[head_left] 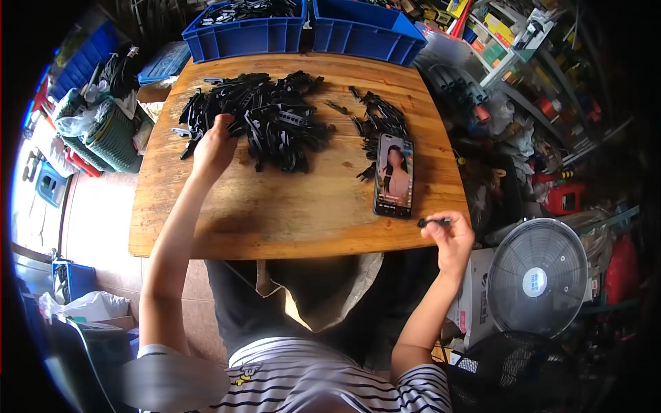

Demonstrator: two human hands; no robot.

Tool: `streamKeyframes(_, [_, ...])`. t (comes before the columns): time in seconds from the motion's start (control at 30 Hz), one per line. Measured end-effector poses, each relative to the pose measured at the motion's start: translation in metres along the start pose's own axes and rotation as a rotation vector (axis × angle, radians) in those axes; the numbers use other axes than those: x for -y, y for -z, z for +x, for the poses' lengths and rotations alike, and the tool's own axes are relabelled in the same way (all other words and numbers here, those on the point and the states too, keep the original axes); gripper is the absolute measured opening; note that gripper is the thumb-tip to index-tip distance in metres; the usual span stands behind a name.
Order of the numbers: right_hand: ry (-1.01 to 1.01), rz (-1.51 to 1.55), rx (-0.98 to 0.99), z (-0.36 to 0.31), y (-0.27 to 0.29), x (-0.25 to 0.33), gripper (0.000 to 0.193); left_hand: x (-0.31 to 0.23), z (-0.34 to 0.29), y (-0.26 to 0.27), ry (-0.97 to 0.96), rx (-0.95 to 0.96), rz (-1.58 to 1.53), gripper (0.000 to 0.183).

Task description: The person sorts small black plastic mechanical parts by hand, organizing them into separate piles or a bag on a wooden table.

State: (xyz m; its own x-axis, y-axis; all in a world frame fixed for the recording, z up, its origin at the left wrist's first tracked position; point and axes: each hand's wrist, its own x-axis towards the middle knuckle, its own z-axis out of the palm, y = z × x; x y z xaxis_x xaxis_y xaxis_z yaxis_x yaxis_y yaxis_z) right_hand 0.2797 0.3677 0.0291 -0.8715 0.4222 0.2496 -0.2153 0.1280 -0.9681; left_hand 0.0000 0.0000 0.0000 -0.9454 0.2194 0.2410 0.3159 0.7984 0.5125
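A large heap of small black plastic parts (279, 127) covers the left and far middle of the wooden table (296, 213). At the heap's near-left edge is my left hand (213, 148), its fingers curled in among the pieces. What they hold, if anything, is hidden. Off the table's right front corner my right hand (453, 242) pinches one small black plastic part (434, 222) between thumb and fingers. A smaller group of similar black parts (385, 117) lies on the right side, beside a phone (394, 175) with a lit screen showing a person.
Two blue plastic bins (244, 40) stand at the far edge; the left one contains more parts. A round fan (537, 275) is close to my right arm. Below the near table edge, an open sack (310, 292) sits between my legs. Cluttered shelves (513, 51) rise at right.
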Motion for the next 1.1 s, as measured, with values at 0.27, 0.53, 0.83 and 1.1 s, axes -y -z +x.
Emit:
streamKeyframes(0.27, [0.113,0.162,0.383,-0.041,-0.096,0.011,0.022,-0.098,-0.086,0.028,0.204,0.353,-1.425,0.024])
streamKeyframes(0.53, [0.258,0.097,0.202,-0.040,-0.130,0.016,0.019,-0.129,-0.161,0.010,0.181,0.616,-1.504,0.037])
streamKeyframes(0.83, [0.239,0.051,0.199,-0.034,-0.123,0.018,0.017,-0.129,-0.164,0.005,0.248,0.754,-1.400,0.033])
streamKeyframes(1.1, [0.305,0.033,0.233,-0.031,-0.126,0.009,0.020,-0.148,-0.172,0.001,-0.177,0.536,-1.029,0.036])
